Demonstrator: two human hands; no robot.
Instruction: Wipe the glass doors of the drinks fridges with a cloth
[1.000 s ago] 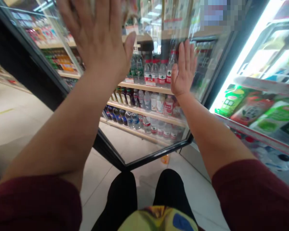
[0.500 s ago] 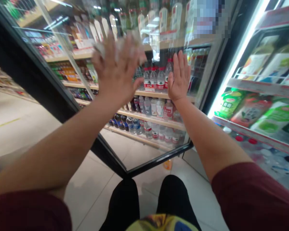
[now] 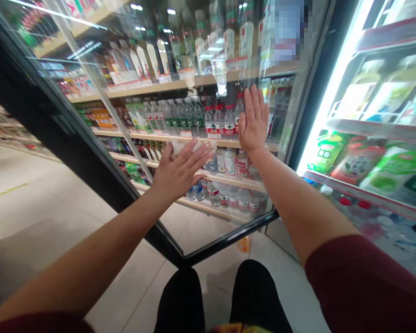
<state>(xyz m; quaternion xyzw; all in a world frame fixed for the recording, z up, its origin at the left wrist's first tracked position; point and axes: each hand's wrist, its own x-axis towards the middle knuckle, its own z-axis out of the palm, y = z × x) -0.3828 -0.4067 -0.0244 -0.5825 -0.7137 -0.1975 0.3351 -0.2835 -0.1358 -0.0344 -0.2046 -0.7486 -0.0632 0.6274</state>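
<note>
A glass door (image 3: 189,229) with a black frame stands swung open in front of me. Flat against its pane, my left hand (image 3: 176,175) presses a white cloth (image 3: 180,146), most of which the palm and fingers cover. The cloth's edges show above the fingers; whether it is cloth or paper I cannot tell for sure. Higher and to the right, my right hand (image 3: 254,122) rests on the glass with its fingers stretched out and nothing in it.
To the right is a lit cooler with bottles and pouches on its shelf (image 3: 374,189). Through the glass, shelves hold rows of bottles (image 3: 225,120). The door's lower corner (image 3: 184,262) is close to my knees. An orange item (image 3: 243,244) lies on the tiled floor (image 3: 135,273).
My left hand has slid down the pane with the cloth, from the upper shelves' height to below my right hand. My right hand stays at about the same place on the glass.
</note>
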